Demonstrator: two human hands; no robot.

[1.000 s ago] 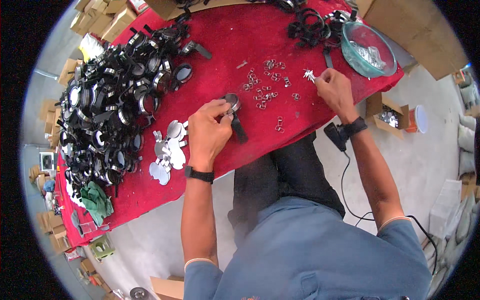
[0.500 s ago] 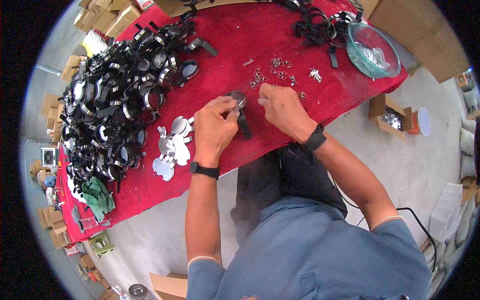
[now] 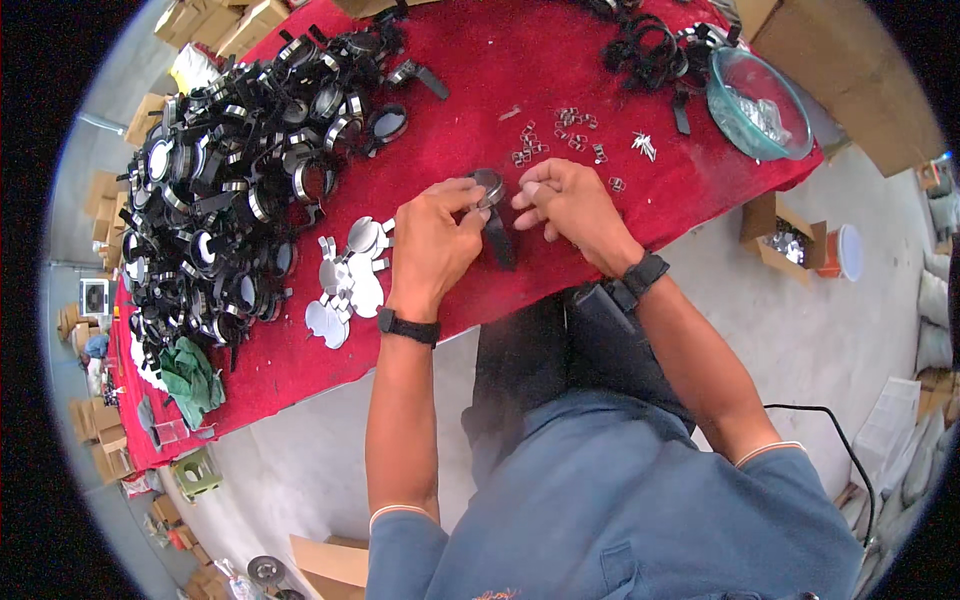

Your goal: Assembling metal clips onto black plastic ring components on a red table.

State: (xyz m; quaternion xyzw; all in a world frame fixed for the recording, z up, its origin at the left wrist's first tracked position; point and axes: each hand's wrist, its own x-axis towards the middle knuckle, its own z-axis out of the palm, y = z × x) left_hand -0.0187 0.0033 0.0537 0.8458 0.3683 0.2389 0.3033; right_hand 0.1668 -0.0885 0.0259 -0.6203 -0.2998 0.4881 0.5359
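Observation:
My left hand (image 3: pixel 435 240) is closed on a round, watch-like piece (image 3: pixel 487 187) with a silver rim and a black strap (image 3: pixel 499 240) that hangs toward the table's near edge. Just right of it, my right hand (image 3: pixel 575 210) has its fingers bent but apart; nothing shows between them. Beyond the right hand lie small metal clips (image 3: pixel 528 145) in loose clusters, and a little bundle of thin silver pins (image 3: pixel 644 146). White round discs with tabs (image 3: pixel 350 285) lie in a heap left of my left hand.
A big pile of similar black-strapped round pieces (image 3: pixel 230 190) covers the left of the red cloth table (image 3: pixel 440 110). A green cloth (image 3: pixel 192 380) lies at its near left corner. Far right stand a glass bowl (image 3: pixel 760 105) and black pieces (image 3: pixel 645 55). An open carton (image 3: pixel 785 240) is on the floor.
My right hand's fingers have gone from pinched together to spread apart. The left hand still grips the round piece. The view has shifted slightly.

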